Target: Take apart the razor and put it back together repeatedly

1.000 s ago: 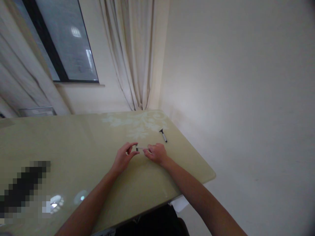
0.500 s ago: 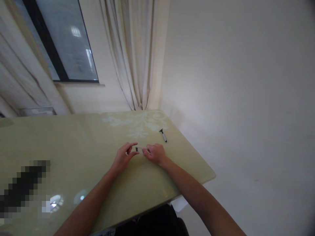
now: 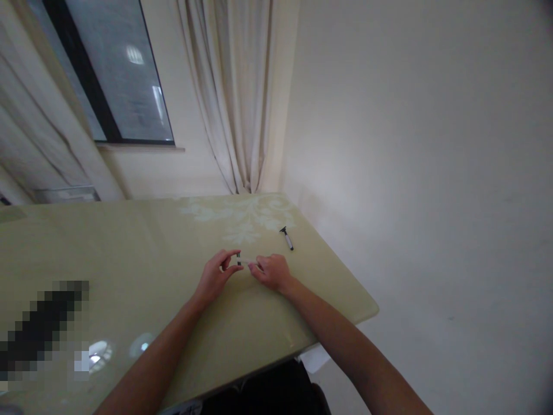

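Observation:
Over the table, my right hand [image 3: 272,271] is closed around the pale handle of a small razor [image 3: 245,261], which points left. The razor's dark head [image 3: 239,259] lies crosswise between the thumb and forefinger of my left hand [image 3: 218,274]. Those two fingertips seem to touch the head's two ends; the rest of that hand curls beside it. Much of the handle is hidden inside my right fist. Beyond my right hand a second razor [image 3: 287,238], with a black head and a grey-and-black handle, lies on the tabletop.
The glossy pale-green table [image 3: 129,248] has a white floral pattern near its far right corner. A blurred-out dark patch [image 3: 43,328] covers its left side. A white wall [image 3: 410,173] stands to the right, with curtains [image 3: 242,104] and a window [image 3: 116,69] behind.
My left thumb and forefinger have come onto the ends of the razor's head, which has shifted slightly left between them. The razor on the table has stayed put.

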